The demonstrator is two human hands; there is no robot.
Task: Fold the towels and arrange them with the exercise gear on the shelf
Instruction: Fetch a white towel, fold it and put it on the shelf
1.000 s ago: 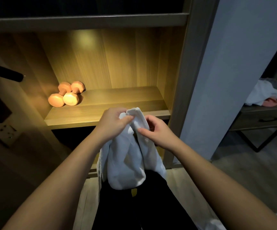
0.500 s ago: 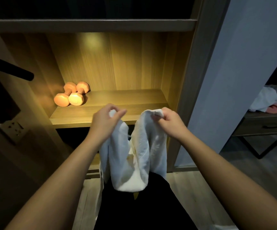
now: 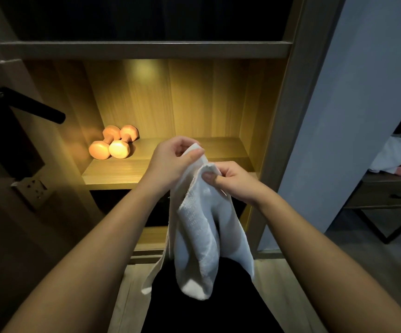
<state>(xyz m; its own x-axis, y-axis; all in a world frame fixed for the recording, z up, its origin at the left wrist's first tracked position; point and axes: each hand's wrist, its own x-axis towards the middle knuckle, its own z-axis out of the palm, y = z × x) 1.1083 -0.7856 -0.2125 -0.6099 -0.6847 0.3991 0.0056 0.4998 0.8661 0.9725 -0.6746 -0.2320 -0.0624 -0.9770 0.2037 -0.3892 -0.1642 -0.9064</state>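
A white towel (image 3: 202, 231) hangs in folds in front of me, below a lit wooden shelf (image 3: 113, 170). My left hand (image 3: 170, 162) pinches one top corner of it. My right hand (image 3: 230, 181) pinches another top edge just to the right, thumb pressed on the cloth. The two hands are close together, almost touching. Two orange dumbbells (image 3: 113, 146) lie side by side at the back left of the shelf.
A black door handle (image 3: 33, 106) sticks out at the left, with a wall socket (image 3: 34, 189) below it. A side table (image 3: 387, 188) at the right carries a heap of white and pink cloth (image 3: 399, 159). A grey wall panel (image 3: 353, 92) stands beside the shelf unit.
My hands had spread the towel's top corners apart; now they have come back together, the right hand a little lower than the left, and the towel hangs doubled.
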